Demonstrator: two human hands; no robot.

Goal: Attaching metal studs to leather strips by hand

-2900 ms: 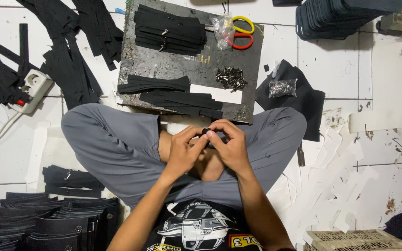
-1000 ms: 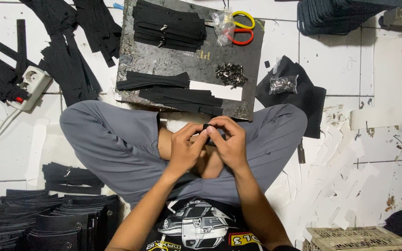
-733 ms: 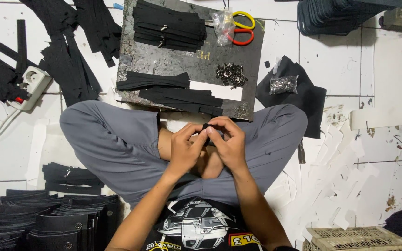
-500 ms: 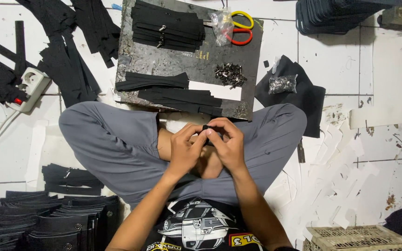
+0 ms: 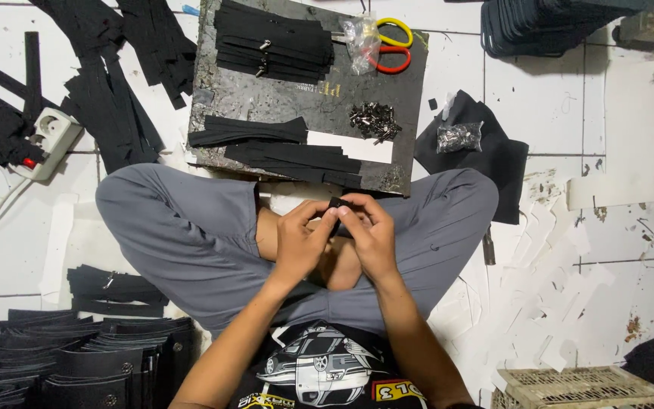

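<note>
I sit cross-legged on a white tiled floor in grey trousers. My left hand (image 5: 303, 241) and my right hand (image 5: 371, 236) meet above my lap, both pinching one small black strap piece (image 5: 335, 204) between the fingertips. Most of the piece is hidden by my fingers. In front of my knees lies a dark work board (image 5: 312, 98). On it are a stack of black strips (image 5: 272, 39), two more bundles of strips (image 5: 266, 144), and a pile of small metal parts (image 5: 372, 120).
Red and yellow scissors (image 5: 391, 44) and a clear bag (image 5: 361, 32) lie at the board's far edge. Black strips (image 5: 107, 83) and a white power strip (image 5: 48, 138) are on the left, stacked black pieces (image 5: 62, 356) at lower left, a wicker basket (image 5: 584, 386) at lower right.
My hands have stayed together over my lap, with only small finger movements on the black piece. Nothing around me has moved.
</note>
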